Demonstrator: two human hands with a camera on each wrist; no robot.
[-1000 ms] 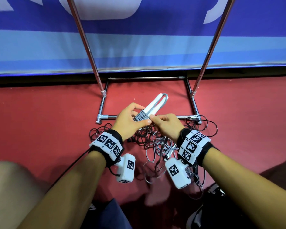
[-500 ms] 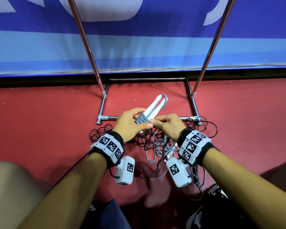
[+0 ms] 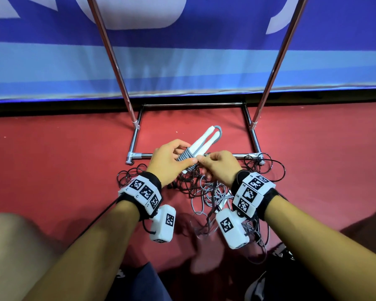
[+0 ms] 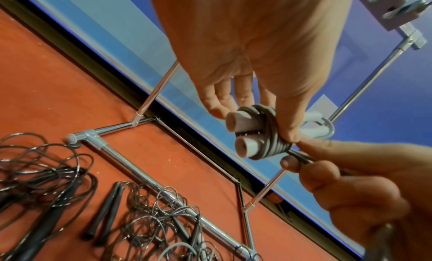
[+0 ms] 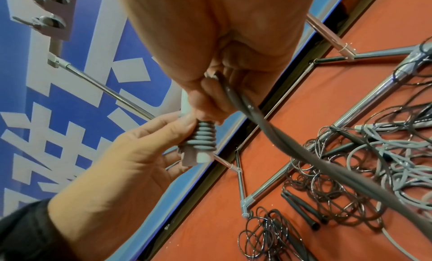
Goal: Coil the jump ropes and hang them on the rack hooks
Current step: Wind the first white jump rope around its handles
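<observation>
1. Grey jump rope (image 3: 188,157), coiled round its two white handles (image 3: 201,142): gripped in left hand (image 3: 167,162), above red floor (image 3: 52,159).
2. Rope's free end pinched by right hand (image 3: 220,167).
3. Loose ropes (image 3: 206,192) tangled below, against rack base (image 3: 193,155).

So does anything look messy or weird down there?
Yes. The black ropes and grey ropes lie in one tangled heap on the red floor, some looped over the rack's base bar. Only the rope with white handles is neatly wound.
</observation>
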